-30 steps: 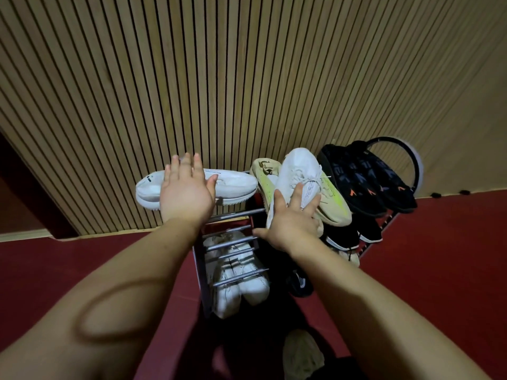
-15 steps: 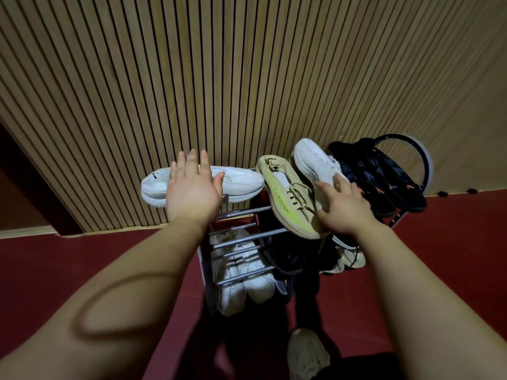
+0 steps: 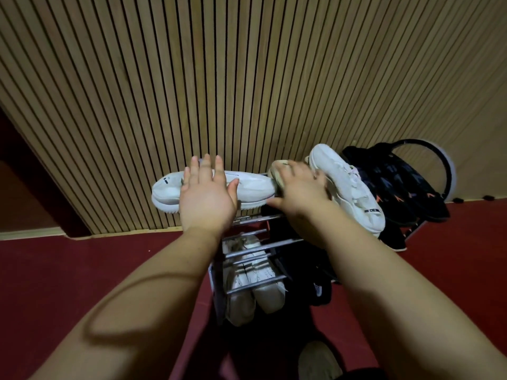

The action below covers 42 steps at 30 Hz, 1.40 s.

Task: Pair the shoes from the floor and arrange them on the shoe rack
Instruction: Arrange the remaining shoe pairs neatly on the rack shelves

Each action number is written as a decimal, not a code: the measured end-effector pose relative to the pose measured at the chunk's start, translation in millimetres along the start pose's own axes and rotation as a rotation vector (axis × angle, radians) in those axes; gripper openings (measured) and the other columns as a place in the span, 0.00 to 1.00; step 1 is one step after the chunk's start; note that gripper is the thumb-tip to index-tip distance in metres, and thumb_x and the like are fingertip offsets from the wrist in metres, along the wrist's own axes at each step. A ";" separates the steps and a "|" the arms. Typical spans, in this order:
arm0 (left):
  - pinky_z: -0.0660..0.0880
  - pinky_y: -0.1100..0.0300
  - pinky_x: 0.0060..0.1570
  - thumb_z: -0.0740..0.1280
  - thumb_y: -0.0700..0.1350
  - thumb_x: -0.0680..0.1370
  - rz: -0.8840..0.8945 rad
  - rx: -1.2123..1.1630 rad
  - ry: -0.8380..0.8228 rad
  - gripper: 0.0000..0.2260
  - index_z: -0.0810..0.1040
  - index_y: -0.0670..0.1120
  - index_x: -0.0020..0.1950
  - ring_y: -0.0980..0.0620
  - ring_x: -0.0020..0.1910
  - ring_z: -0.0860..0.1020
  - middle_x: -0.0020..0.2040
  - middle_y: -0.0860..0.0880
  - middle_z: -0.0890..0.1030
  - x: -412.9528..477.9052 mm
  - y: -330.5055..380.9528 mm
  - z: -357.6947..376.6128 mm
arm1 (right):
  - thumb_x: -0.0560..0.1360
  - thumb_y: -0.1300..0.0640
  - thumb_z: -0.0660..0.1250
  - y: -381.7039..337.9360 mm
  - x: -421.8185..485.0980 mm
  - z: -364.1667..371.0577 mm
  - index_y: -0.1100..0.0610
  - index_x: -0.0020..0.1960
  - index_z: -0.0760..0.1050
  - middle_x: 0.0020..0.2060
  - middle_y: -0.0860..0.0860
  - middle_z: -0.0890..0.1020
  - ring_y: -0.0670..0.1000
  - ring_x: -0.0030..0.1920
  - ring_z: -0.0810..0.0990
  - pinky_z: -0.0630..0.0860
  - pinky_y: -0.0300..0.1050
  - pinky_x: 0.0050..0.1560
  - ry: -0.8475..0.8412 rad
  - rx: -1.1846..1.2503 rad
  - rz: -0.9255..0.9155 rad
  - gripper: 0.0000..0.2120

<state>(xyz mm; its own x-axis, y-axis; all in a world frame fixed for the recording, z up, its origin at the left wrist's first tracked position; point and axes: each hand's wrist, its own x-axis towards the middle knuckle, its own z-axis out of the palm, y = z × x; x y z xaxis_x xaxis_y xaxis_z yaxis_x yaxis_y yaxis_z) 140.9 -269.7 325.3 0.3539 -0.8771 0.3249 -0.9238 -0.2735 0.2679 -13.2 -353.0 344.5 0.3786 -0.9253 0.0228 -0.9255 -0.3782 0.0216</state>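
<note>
A metal shoe rack [image 3: 248, 218] stands against the slatted wall. On its top shelf a white sneaker [image 3: 255, 187] lies sideways, and my left hand [image 3: 205, 197] lies flat on it with fingers spread. My right hand [image 3: 299, 192] covers and grips a yellow-green sneaker [image 3: 277, 170], of which only the heel end shows. Just right of it lies another white sneaker [image 3: 354, 193], then a pair of black shoes [image 3: 400, 185] with orange marks.
A lower shelf holds a white pair [image 3: 255, 286] and dark shoes [image 3: 317, 289]. A pale shoe [image 3: 318, 360] lies on the red floor by the bottom edge. A black ring-shaped object [image 3: 450, 171] leans on the wall at the right.
My right hand moved right and then back left onto the yellow-green sneaker, which now sits between the two white sneakers. My left hand stayed on the sideways white sneaker.
</note>
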 end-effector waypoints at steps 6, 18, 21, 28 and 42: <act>0.46 0.52 0.74 0.49 0.55 0.82 0.006 0.010 0.003 0.26 0.53 0.46 0.77 0.46 0.77 0.47 0.77 0.45 0.53 1.2 -0.7 2.4 | 0.69 0.35 0.67 -40.4 49.4 28.6 0.50 0.77 0.40 0.77 0.55 0.46 0.56 0.77 0.41 0.36 0.62 0.73 -0.282 -0.007 -0.132 0.50; 0.46 0.52 0.74 0.48 0.56 0.81 -0.009 0.051 -0.009 0.26 0.52 0.47 0.77 0.46 0.77 0.47 0.78 0.45 0.53 0.9 1.3 0.7 | 0.61 0.28 0.67 -42.5 44.3 -10.8 0.50 0.73 0.57 0.66 0.60 0.64 0.60 0.68 0.62 0.56 0.56 0.68 -0.131 -0.257 -0.260 0.48; 0.47 0.52 0.74 0.48 0.56 0.81 -0.018 0.047 -0.012 0.26 0.52 0.48 0.77 0.46 0.77 0.47 0.78 0.46 0.53 -0.9 2.9 -1.5 | 0.60 0.27 0.67 -16.6 36.0 -34.6 0.49 0.74 0.56 0.67 0.59 0.64 0.59 0.69 0.60 0.53 0.58 0.69 -0.165 -0.338 -0.255 0.50; 0.47 0.51 0.74 0.47 0.56 0.82 -0.023 0.077 -0.031 0.26 0.51 0.48 0.78 0.46 0.77 0.46 0.78 0.45 0.51 -0.7 3.9 -4.2 | 0.64 0.36 0.72 10.1 24.4 -17.0 0.51 0.77 0.43 0.75 0.56 0.55 0.56 0.76 0.51 0.39 0.62 0.72 -0.315 -0.260 -0.201 0.55; 0.45 0.53 0.74 0.47 0.56 0.82 -0.013 0.048 -0.013 0.26 0.52 0.47 0.77 0.46 0.77 0.47 0.78 0.45 0.52 -2.2 2.5 -3.6 | 0.64 0.46 0.75 13.3 18.2 -25.0 0.49 0.75 0.51 0.71 0.51 0.60 0.53 0.74 0.56 0.48 0.53 0.73 -0.247 -0.224 -0.492 0.48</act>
<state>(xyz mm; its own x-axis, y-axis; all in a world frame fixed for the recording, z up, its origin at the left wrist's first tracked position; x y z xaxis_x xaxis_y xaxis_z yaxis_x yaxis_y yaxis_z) 138.4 -267.1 328.6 0.3641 -0.8784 0.3096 -0.9253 -0.3033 0.2276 -18.3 -374.1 370.1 0.7240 -0.6323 -0.2757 -0.6067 -0.7739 0.1818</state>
